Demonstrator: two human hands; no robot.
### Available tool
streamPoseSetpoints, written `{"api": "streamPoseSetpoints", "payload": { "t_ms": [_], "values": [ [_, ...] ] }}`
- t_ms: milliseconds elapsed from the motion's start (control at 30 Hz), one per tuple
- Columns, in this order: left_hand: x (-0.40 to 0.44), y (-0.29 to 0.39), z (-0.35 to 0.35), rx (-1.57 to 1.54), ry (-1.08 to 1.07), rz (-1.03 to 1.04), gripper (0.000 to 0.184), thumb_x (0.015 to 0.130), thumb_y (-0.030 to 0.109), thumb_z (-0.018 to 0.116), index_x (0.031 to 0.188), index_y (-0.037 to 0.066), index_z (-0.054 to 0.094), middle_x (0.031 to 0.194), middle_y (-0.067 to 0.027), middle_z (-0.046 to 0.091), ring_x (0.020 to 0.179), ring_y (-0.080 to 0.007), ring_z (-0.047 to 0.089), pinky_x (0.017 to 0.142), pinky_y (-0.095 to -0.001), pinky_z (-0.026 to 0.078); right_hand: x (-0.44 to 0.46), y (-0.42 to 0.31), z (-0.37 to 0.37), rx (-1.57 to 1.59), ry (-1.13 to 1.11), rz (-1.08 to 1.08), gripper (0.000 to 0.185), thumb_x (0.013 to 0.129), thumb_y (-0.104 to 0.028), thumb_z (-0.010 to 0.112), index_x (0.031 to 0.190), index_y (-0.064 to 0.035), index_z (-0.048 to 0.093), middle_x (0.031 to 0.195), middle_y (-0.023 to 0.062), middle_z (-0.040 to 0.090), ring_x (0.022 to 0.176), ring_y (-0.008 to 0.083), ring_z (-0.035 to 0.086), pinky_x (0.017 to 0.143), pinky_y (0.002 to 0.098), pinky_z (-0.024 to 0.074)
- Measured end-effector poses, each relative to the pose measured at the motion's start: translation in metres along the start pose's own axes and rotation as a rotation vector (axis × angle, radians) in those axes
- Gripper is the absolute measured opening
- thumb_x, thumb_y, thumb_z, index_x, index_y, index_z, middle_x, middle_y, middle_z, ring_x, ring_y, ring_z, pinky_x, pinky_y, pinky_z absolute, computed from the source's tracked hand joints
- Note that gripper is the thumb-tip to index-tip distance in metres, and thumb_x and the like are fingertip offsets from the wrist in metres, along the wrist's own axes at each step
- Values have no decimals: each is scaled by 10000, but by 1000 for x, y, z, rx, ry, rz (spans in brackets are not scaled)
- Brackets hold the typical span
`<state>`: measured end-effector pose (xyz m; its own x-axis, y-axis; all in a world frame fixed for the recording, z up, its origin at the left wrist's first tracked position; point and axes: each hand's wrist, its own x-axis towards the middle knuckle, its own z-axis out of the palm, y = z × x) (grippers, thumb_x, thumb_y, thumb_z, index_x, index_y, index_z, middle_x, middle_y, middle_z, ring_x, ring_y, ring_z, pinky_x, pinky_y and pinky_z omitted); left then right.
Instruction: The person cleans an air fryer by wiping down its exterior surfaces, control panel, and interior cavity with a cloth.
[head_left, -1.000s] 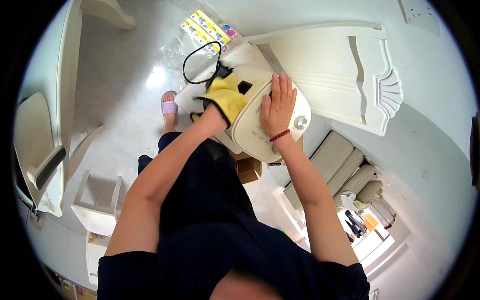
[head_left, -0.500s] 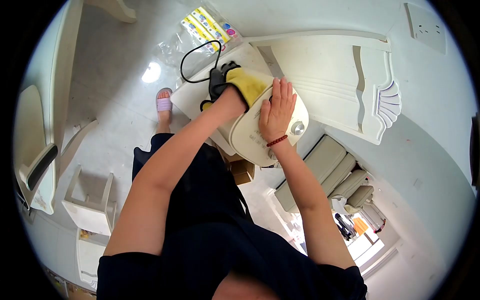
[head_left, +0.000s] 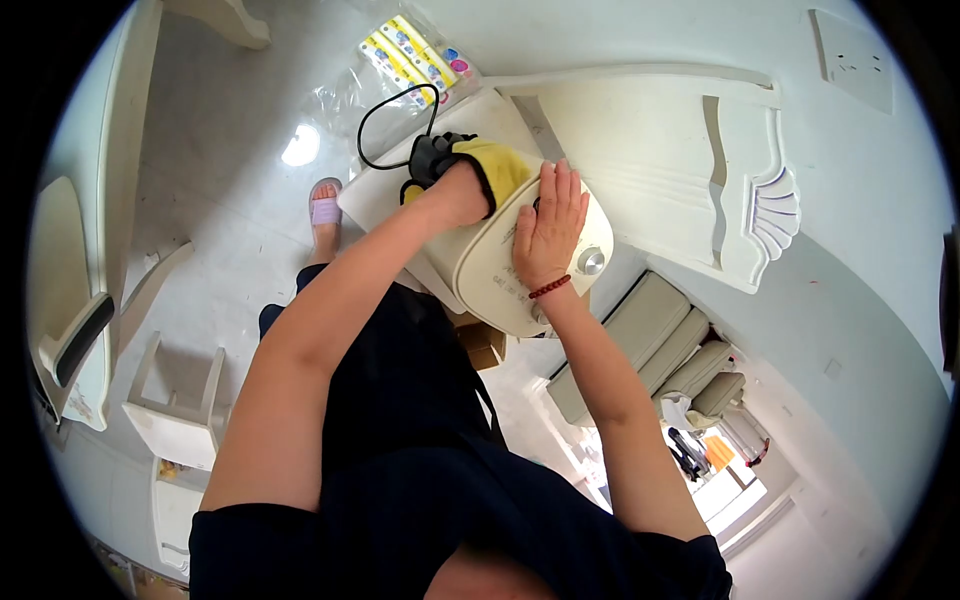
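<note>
One cream-coloured, round-cornered appliance point(head_left: 500, 275) with silver metal knob point(head_left: 591, 262), on a white seat point(head_left: 375, 197); the right hand point(head_left: 549, 228) lies flat across its panel, fingers straight and close-set, apparently steadying it. Left hand point(head_left: 466, 189), under yellow, black-edged fabric point(head_left: 503, 169), at the adjoining side, presumably bracing; its fingers are hidden, their spread indeterminable.

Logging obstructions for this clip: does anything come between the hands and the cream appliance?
A yellow cloth apparently lies between the left hand and the cream appliance; nothing visible separates the appliance from the right hand, which lies flat.
</note>
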<state>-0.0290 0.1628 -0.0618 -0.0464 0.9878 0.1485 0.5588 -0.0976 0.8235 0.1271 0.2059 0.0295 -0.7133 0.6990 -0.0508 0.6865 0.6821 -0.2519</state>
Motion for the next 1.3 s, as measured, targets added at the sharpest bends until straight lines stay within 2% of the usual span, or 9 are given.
{"api": "streamPoseSetpoints", "payload": {
  "t_ms": [200,300,533,667,933,967,1067,1200,1300],
  "values": [
    [12,-28,10,1,-102,-75,186,830,84,522,980,26,616,1045,-180,608,961,-353,576,868,-407,443,1,0,-2,8,-24,20,615,938,-239,445,1515,-80,304,1567,147,275,1462,371,195,1184,543,87],
    [2,-18,6,258,35,193,160,820,85,532,929,24,633,966,-172,626,948,-359,571,845,-421,442,1,0,-2,-4,-20,26,617,935,-241,451,1514,-81,308,1565,145,281,1461,370,198,1183,544,90],
    [4,-39,18,-52,-21,-35,104,808,80,551,831,54,648,840,-176,625,904,-389,565,839,-448,442,2,1,-2,-13,-10,18,616,931,-238,457,1510,-80,319,1560,144,292,1457,366,209,1180,544,96],
    [2,6,-22,-117,150,74,95,825,76,560,844,73,653,891,-168,625,918,-382,561,814,-454,444,2,-2,-1,2,-7,18,613,931,-236,456,1508,-77,324,1558,144,297,1457,366,211,1179,545,99],
    [2,-15,-4,73,-159,-66,240,839,111,552,1050,75,661,1107,-157,654,1097,-361,576,966,-454,434,2,-2,-1,-7,2,10,606,927,-228,450,1501,-73,332,1548,155,304,1449,374,220,1178,548,108],
    [0,-6,-4,26,264,169,114,816,124,572,858,67,661,872,-161,640,886,-375,578,798,-445,446,3,-2,-1,-3,1,13,606,927,-228,449,1501,-74,332,1548,157,303,1449,374,219,1177,547,109],
    [5,-22,11,-17,324,98,104,800,113,567,832,67,654,839,-163,638,875,-378,583,803,-447,443,-1,-1,-2,-6,-10,26,606,927,-227,450,1501,-75,333,1546,156,307,1448,375,221,1178,547,109],
    [16,-16,-5,26,-248,-109,257,880,111,503,1087,78,651,1084,-174,657,1037,-373,601,956,-438,442,1,-2,-3,-8,2,15,606,925,-226,456,1501,-79,335,1547,150,310,1450,374,221,1179,545,109],
    [7,2,-10,69,215,201,148,836,92,524,928,55,635,932,-155,649,926,-372,593,852,-448,442,1,-3,-1,-7,13,26,609,923,-224,460,1502,-83,335,1545,148,315,1451,372,223,1180,544,108]
  ]
}}
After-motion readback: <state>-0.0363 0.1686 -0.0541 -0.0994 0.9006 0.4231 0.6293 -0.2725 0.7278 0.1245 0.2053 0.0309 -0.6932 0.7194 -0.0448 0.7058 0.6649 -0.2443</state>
